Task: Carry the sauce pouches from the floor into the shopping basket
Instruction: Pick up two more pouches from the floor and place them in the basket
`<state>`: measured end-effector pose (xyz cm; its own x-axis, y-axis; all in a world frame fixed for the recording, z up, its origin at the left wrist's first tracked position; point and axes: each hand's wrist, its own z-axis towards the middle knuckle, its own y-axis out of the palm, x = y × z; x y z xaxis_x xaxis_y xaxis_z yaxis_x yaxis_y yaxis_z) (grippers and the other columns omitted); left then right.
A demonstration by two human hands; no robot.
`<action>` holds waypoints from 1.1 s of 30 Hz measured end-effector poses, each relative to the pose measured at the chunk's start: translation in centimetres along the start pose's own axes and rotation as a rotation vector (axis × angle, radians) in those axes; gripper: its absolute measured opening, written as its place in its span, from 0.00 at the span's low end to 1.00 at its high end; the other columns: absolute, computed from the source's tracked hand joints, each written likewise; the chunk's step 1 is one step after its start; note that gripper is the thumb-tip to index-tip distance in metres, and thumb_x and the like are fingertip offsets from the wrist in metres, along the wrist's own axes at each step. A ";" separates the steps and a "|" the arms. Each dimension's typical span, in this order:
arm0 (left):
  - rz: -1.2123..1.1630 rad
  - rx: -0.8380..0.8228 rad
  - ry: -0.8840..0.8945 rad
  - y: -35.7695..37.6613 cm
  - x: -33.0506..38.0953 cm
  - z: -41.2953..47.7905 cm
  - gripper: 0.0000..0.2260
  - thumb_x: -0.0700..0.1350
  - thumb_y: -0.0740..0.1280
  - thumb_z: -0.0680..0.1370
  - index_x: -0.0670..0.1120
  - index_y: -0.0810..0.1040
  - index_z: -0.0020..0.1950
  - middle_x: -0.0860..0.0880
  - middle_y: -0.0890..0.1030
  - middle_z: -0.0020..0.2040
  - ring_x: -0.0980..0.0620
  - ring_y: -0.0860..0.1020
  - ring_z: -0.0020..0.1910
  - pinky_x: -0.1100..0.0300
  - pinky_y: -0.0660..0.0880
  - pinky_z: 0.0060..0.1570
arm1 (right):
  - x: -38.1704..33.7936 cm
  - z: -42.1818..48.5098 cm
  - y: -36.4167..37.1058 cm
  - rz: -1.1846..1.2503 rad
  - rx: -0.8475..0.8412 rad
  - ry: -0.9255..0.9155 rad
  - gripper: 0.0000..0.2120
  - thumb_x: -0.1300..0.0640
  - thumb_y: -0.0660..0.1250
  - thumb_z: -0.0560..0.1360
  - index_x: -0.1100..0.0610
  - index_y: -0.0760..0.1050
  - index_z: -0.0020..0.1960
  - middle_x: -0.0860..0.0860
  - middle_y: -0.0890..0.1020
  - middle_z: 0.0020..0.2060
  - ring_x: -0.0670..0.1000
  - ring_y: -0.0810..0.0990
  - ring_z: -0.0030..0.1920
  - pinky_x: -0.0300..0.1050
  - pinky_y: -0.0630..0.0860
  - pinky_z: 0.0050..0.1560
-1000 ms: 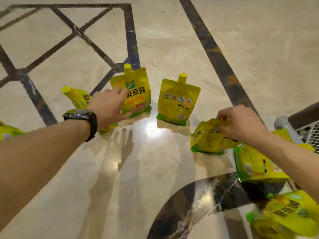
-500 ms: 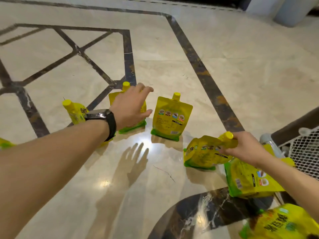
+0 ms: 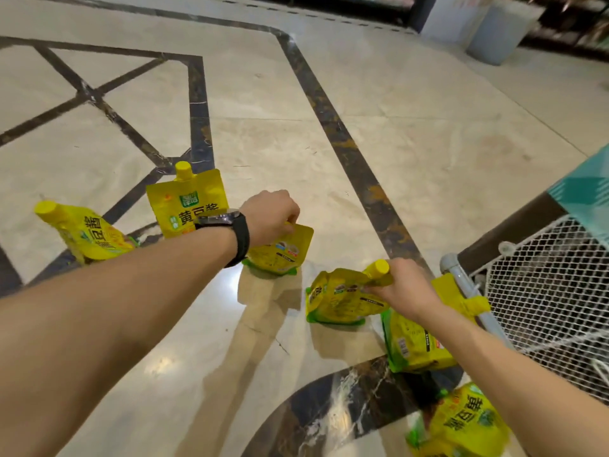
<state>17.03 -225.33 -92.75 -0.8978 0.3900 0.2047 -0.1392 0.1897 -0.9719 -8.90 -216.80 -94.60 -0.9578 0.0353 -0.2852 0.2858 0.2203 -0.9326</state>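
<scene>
The left hand (image 3: 270, 217) pinches middle pouch (image 3: 285, 253), right hand (image 3: 407, 288) grips tilted pouch (image 3: 339, 300); upright pouch (image 3: 188, 206) reads 黄豆酱.

- Floor (image 3: 412, 127): polished beige stone with dark inlaid bands.
- Left pouch (image 3: 89, 235): yellow, leaning, cap toward the left.
- Upright pouch (image 3: 191, 206): stands on its base, label facing the camera.
- Middle pouch (image 3: 283, 252): stands on its base, right of the upright pouch.
- Tilted pouch (image 3: 339, 298): base on the floor, cap pointing right.
- Flat pouch (image 3: 415, 344): lies touching the mesh basket (image 3: 543, 291).
- Near pouch (image 3: 461, 423): lower right, blurred.
</scene>
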 end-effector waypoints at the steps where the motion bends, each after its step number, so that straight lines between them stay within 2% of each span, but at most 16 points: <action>1: -0.019 0.002 0.009 0.1 -0.2 -0.6 0.07 0.47 0.67 0.80 0.45 0.80 0.53 0.44 0.76 0.54 0.41 0.76 0.51 0.55 0.66 0.44 | -0.1 0.0 0.0 0.004 0.003 0.003 0.10 0.49 0.76 0.71 0.55 0.84 0.47 0.55 0.86 0.44 0.58 0.83 0.47 0.52 0.79 0.46; 4: -0.045 0.032 -0.005 -0.5 -1.0 -1.9 0.05 0.44 0.66 0.79 0.43 0.78 0.48 0.45 0.75 0.48 0.41 0.76 0.50 0.53 0.70 0.45 | -0.3 0.0 0.0 -0.007 0.028 0.009 0.08 0.51 0.76 0.72 0.55 0.84 0.45 0.55 0.86 0.43 0.58 0.83 0.46 0.48 0.76 0.41; 6: 0.004 0.030 -0.058 -1.0 -1.9 -2.8 0.05 0.42 0.65 0.79 0.41 0.75 0.44 0.42 0.76 0.46 0.39 0.75 0.47 0.53 0.68 0.42 | -0.5 0.0 -0.1 -0.019 0.040 0.025 0.07 0.52 0.76 0.72 0.55 0.83 0.42 0.56 0.85 0.40 0.59 0.83 0.45 0.46 0.72 0.38; 9: 0.045 -0.071 -0.208 -1.1 -3.9 -4.8 0.14 0.42 0.64 0.80 0.42 0.65 0.37 0.43 0.71 0.37 0.41 0.71 0.40 0.54 0.67 0.37 | -1.0 0.1 -0.2 -0.048 0.032 0.038 0.07 0.53 0.75 0.72 0.57 0.82 0.41 0.56 0.82 0.37 0.61 0.82 0.43 0.44 0.67 0.36; 11: 0.016 -0.111 -0.271 -0.7 -4.9 -5.9 0.10 0.42 0.62 0.81 0.41 0.66 0.42 0.44 0.70 0.35 0.43 0.71 0.37 0.54 0.67 0.35 | -1.2 0.2 -0.3 -0.059 0.025 0.047 0.07 0.54 0.75 0.72 0.58 0.83 0.43 0.57 0.83 0.39 0.61 0.82 0.44 0.44 0.66 0.36; 12: -0.039 -0.098 -0.269 -0.5 -5.2 -6.3 0.05 0.41 0.61 0.81 0.40 0.67 0.49 0.44 0.71 0.36 0.44 0.71 0.35 0.53 0.68 0.33 | -1.3 0.3 -0.4 -0.062 0.025 0.052 0.07 0.55 0.75 0.72 0.58 0.82 0.43 0.57 0.83 0.39 0.61 0.81 0.44 0.43 0.66 0.36; 13: -0.128 -0.062 -0.238 -0.4 -5.5 -6.6 0.07 0.38 0.59 0.81 0.40 0.66 0.59 0.44 0.73 0.36 0.44 0.73 0.34 0.52 0.69 0.32 | -1.4 0.4 -0.5 -0.065 0.024 0.057 0.06 0.55 0.75 0.72 0.58 0.82 0.43 0.58 0.83 0.40 0.61 0.81 0.43 0.43 0.65 0.37; 15: -0.279 -0.021 -0.117 -0.8 -5.9 -7.3 0.22 0.32 0.56 0.79 0.47 0.64 0.71 0.44 0.78 0.45 0.44 0.77 0.41 0.49 0.75 0.36 | -1.7 0.5 -0.6 -0.077 0.019 0.084 0.07 0.56 0.75 0.72 0.58 0.79 0.40 0.58 0.83 0.40 0.59 0.78 0.40 0.43 0.65 0.36; 17: -0.261 -0.063 0.002 -1.3 -6.1 -7.9 0.31 0.29 0.57 0.75 0.56 0.68 0.72 0.48 0.76 0.57 0.47 0.77 0.53 0.49 0.78 0.48 | -2.0 0.6 -0.5 -0.090 0.021 0.113 0.13 0.58 0.74 0.72 0.56 0.73 0.34 0.56 0.80 0.38 0.58 0.76 0.39 0.43 0.65 0.36; 19: -0.132 -0.124 0.089 -1.4 -6.6 -8.2 0.28 0.31 0.62 0.76 0.58 0.74 0.69 0.49 0.72 0.65 0.47 0.77 0.57 0.53 0.76 0.51 | -2.5 0.6 -0.3 -0.108 0.011 0.103 0.12 0.60 0.73 0.72 0.57 0.72 0.34 0.56 0.79 0.37 0.59 0.78 0.39 0.44 0.66 0.35; 22: 0.028 -0.155 0.134 -1.3 -6.9 -8.7 0.21 0.35 0.65 0.78 0.59 0.80 0.61 0.51 0.65 0.74 0.47 0.77 0.60 0.53 0.77 0.52 | -3.2 0.5 -0.3 -0.129 -0.012 0.017 0.02 0.63 0.71 0.72 0.61 0.79 0.44 0.59 0.83 0.43 0.61 0.81 0.45 0.48 0.74 0.38; 25: 0.065 -0.178 0.154 -1.6 -6.8 -8.7 0.13 0.45 0.73 0.77 0.59 0.82 0.58 0.53 0.65 0.75 0.50 0.75 0.66 0.53 0.76 0.58 | -3.9 0.3 -0.5 -0.196 0.000 -0.142 0.07 0.65 0.69 0.71 0.58 0.79 0.49 0.59 0.81 0.50 0.62 0.79 0.51 0.50 0.74 0.44; 29: 0.112 -0.157 0.160 -1.3 -6.9 -8.6 0.13 0.50 0.76 0.74 0.60 0.81 0.57 0.54 0.63 0.77 0.51 0.69 0.70 0.52 0.75 0.61 | -5.7 0.0 -0.6 -0.348 0.054 -0.409 0.14 0.65 0.69 0.67 0.53 0.84 0.50 0.48 0.79 0.58 0.56 0.71 0.59 0.47 0.58 0.53; 31: 0.143 -0.144 0.176 -1.2 -6.9 -8.7 0.12 0.52 0.75 0.74 0.60 0.81 0.57 0.55 0.64 0.76 0.52 0.67 0.71 0.52 0.76 0.60 | -6.4 0.0 -0.6 -0.362 0.115 -0.451 0.16 0.65 0.67 0.69 0.53 0.84 0.52 0.50 0.77 0.61 0.56 0.70 0.61 0.49 0.59 0.57; 33: 0.181 -0.140 0.192 -1.3 -7.0 -8.9 0.11 0.55 0.74 0.75 0.60 0.81 0.56 0.56 0.65 0.75 0.53 0.65 0.71 0.52 0.76 0.58 | -7.0 0.1 -0.7 -0.212 0.177 -0.420 0.21 0.69 0.63 0.70 0.55 0.82 0.58 0.53 0.75 0.64 0.57 0.70 0.64 0.51 0.64 0.59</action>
<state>27.22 -220.27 -91.87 -0.8052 0.5898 0.0609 0.0871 0.2192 -0.9718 -2.37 -217.30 -92.01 -0.9108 -0.3961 -0.1162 0.1223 0.0100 -0.9924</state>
